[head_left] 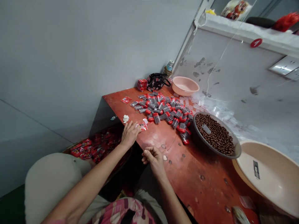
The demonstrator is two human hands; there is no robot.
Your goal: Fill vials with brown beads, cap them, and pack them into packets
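My left hand (pixel 130 134) rests at the near edge of the red table, its fingers stretched out and lying flat. Its fingertips touch a small red printed packet (pixel 142 125). Just to the right, my right hand (pixel 154 159) hovers at the table edge with thumb and fingers curled together; what is between them, if anything, is hidden. A crumpled white wad (pixel 125 118) lies beyond my left fingers. Farther back spreads a pile of small clear containers with red ends and dark contents (pixel 164 109). Another flat red packet (pixel 126 100) lies to its left.
A grey basin (pixel 237 148) of brown balls and a large cream basin (pixel 280 174) stand at the right. Clear plastic pieces (pixel 217 109) line the wall. A pink basin (pixel 185 86) and black bag (pixel 156 82) sit behind. Red packets (pixel 93 147) fill a container below the table.
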